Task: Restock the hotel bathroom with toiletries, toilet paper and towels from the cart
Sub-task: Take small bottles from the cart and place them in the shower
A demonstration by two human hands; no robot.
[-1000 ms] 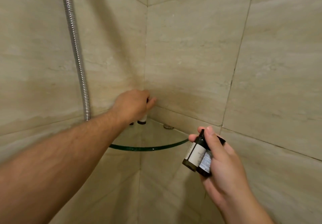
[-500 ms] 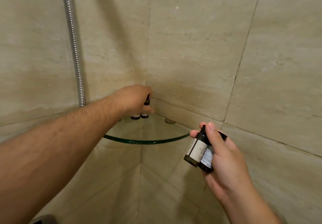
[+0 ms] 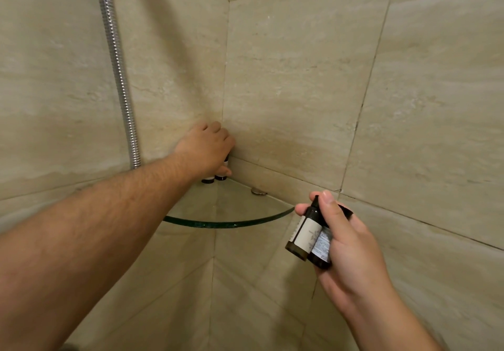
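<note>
Evidently the right hand clasps two dark bottles, labels illegible; left hand fingers grip shelved bottles.

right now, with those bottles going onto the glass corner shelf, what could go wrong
1. The left hand curls round the two small bottles standing tight in the corner of the glass shelf. Pulling away could tip one, and no lip shows on the curved edge to stop it.
2. The right hand holds two dark bottles at once, off to the side of the shelf. One might slip while the other is passed over.
</note>
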